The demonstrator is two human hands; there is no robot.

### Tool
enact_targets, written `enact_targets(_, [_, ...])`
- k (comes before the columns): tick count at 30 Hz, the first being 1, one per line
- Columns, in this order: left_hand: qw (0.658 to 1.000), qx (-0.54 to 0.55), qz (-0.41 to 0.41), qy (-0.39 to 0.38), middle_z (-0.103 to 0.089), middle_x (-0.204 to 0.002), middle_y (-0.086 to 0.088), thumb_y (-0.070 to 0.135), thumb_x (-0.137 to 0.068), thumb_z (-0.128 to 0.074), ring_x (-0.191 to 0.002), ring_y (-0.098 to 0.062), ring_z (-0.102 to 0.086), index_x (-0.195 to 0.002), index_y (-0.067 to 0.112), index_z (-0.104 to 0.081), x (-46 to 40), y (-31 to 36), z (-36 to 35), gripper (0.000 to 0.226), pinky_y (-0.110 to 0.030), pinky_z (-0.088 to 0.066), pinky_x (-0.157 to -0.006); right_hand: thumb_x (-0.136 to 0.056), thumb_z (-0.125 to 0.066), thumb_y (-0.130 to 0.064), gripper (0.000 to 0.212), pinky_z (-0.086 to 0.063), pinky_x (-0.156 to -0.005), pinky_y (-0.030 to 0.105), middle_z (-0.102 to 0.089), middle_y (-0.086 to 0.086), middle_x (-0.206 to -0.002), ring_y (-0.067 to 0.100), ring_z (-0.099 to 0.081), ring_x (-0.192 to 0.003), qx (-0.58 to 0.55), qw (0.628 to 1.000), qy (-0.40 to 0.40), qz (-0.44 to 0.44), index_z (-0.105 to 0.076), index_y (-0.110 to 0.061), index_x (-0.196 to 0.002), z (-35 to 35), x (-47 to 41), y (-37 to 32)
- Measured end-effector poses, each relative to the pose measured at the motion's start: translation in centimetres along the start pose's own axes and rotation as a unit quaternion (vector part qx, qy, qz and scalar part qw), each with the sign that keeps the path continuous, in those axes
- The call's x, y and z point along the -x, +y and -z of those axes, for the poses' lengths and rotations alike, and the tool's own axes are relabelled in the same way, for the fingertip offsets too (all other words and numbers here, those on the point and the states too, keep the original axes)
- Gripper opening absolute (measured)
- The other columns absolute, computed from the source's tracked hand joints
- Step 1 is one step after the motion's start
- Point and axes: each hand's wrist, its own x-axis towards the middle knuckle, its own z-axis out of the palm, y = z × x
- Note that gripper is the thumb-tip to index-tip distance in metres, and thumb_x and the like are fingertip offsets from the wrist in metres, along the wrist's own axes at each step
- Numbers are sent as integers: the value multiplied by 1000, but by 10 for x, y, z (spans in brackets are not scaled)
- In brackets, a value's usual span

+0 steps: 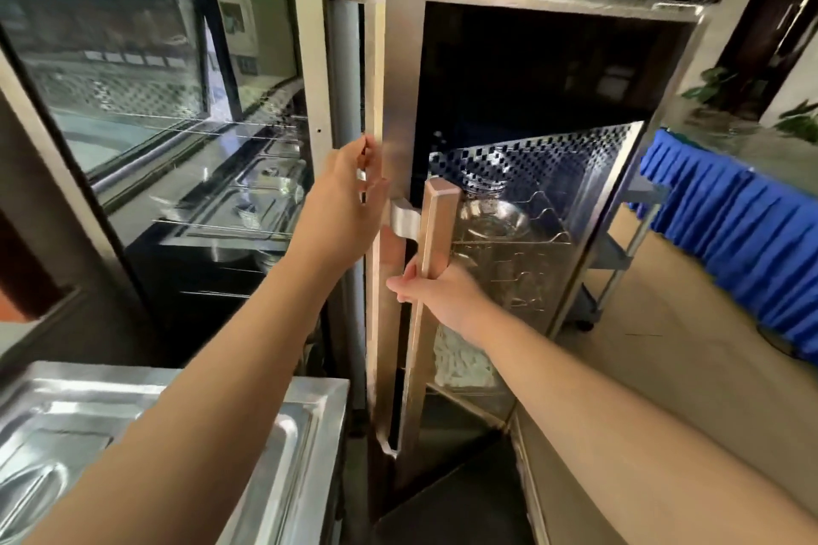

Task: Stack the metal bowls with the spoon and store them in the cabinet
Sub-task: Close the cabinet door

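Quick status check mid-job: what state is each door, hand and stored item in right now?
Right cabinet door: ajar.
Left cabinet door: shut.
Right hand: gripping the door handle.
Left hand: open, flat against the door's edge.
Metal bowl: on the inside rack, seen through the glass.

a steel sink (283, 447) sits low left — blue pleated table skirt (730, 226) at right, green plant leaves (796, 119) above it.
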Motion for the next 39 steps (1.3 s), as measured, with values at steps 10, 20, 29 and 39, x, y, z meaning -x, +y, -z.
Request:
enact_targets(10, [998, -29, 48, 9, -60, -139, -2, 27, -106, -53, -97, -7, -63, -147, 22, -49, -68, -66, -18, 42, -23, -51, -81, -74, -74, -45, 27, -53, -98, 49, -67, 32, -91, 36, -67, -84, 36, 996, -79, 18, -65, -21, -66, -27, -99, 20])
enact_targets(20, [976, -150, 153, 25, -48, -154, -15, 37, -106, -53, -138, -29, -51, -154, 10, -44, -117, -122, -56, 55, -37, -39, -110, -87, -77, -26, 36, -49, -68, 29, -50, -14, -53, 9, -53, -57, 19, 994, -104, 41, -51, -27, -62, -38, -193, 42])
enact_targets(29, [971, -151, 187, 1, -8, -175, -4, 39, -109, -39, -160, -24, -13, -166, 17, -19, -124, -163, -77, 64, -48, -19, -128, -75, -78, -30, 30, -51, -71, 30, -56, -13, -58, 4, -57, -61, -11, 995, -102, 3, -52, -29, -60, -53, -230, 68])
enact_targets(39, [972, -206, 111, 7, -13, -175, -4, 38, -109, -38, -159, -31, -16, -166, 20, -20, -114, -201, -76, 62, -46, -18, -124, -86, -74, -12, 31, -43, -47, 10, -55, -24, -45, -4, -55, -46, -12, 1000, -8, -5, -55, -31, -71, -64, -263, 73])
